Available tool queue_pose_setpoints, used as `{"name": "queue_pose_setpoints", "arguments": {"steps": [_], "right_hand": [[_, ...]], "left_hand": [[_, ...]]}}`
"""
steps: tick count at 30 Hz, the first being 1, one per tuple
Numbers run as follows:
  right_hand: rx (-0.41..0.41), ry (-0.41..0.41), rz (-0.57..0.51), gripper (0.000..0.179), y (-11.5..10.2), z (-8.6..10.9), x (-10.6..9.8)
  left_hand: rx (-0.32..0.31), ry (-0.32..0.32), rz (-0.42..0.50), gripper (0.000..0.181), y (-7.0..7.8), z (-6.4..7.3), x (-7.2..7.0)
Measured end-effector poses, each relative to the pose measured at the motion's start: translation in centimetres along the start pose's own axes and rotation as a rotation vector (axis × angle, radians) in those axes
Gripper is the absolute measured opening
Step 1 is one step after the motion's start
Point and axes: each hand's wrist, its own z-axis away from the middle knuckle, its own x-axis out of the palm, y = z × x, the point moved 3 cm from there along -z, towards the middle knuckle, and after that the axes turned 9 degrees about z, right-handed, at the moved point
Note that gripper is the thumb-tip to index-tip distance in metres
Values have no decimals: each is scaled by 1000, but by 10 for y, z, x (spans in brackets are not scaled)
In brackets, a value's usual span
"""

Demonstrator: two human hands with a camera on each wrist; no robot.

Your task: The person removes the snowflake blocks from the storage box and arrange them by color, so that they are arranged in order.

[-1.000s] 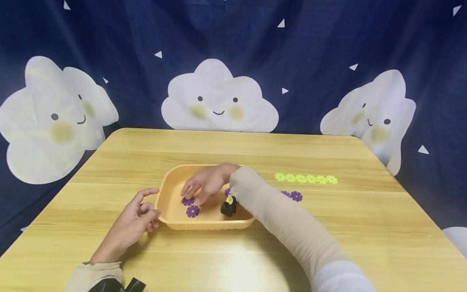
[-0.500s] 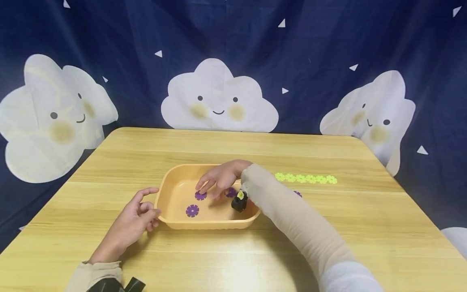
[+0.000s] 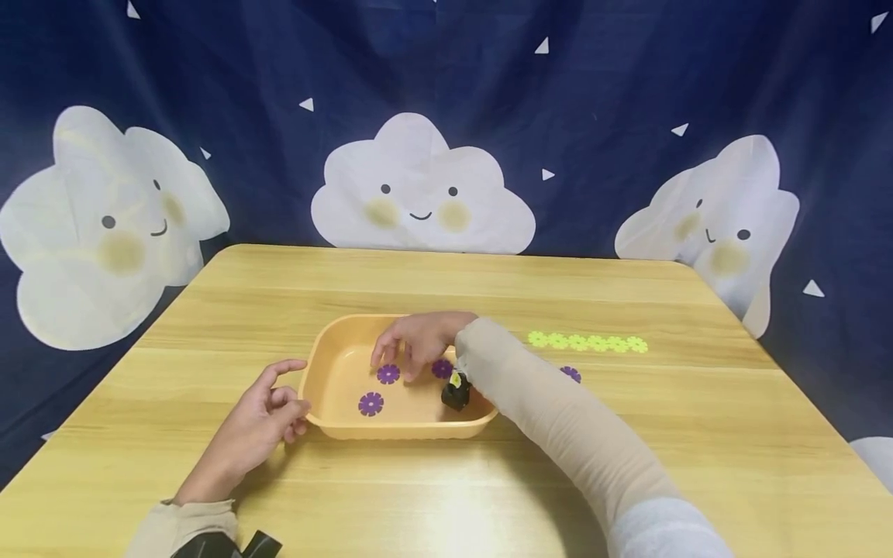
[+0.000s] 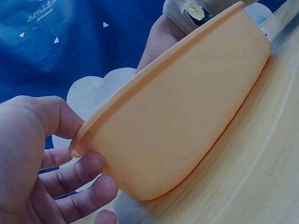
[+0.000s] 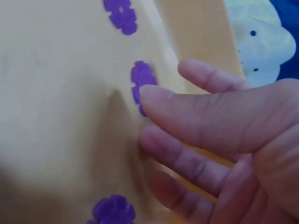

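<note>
An orange plastic basin [image 3: 401, 431] stands on the table with three purple flower-shaped discs lying in it. My left hand [image 3: 261, 418] pinches its left rim; in the left wrist view the thumb [image 4: 63, 116] lies over the rim and fingers sit against the outer wall. Inside the basin, my right hand [image 3: 422, 337] hovers with loosely bent fingers and nothing between them. Right below its fingertips is one purple disc [image 3: 388, 375], which the thumb [image 5: 187, 112] partly covers in the right wrist view. The other discs are a nearer one [image 3: 371, 404] and one by the palm [image 3: 443, 369].
On the wooden table [image 3: 698, 434], right of the basin, lies a straight row of yellow-green flower discs [image 3: 587, 342]. A purple disc [image 3: 570, 375] shows just beyond the right sleeve [image 3: 551, 411]. A dark blue cloud-patterned curtain [image 3: 586, 93] hangs behind the table.
My right hand has moved right within the basin, and the purple disc under its fingers has slid right with it. The left hand has kept its grip on the rim.
</note>
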Motion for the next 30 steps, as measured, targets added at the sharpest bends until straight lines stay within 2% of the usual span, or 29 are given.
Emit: {"name": "queue_pose_setpoints", "arguments": {"steps": [13, 23, 30], "right_hand": [[39, 20, 74, 46, 2, -6, 7], [25, 37, 111, 36, 0, -6, 7], [49, 37, 116, 31, 0, -7, 9]], "left_hand": [[12, 0, -18, 55, 1, 0, 1], [4, 9, -19, 55, 2, 0, 1], [11, 5, -16, 55, 1, 0, 2]]}}
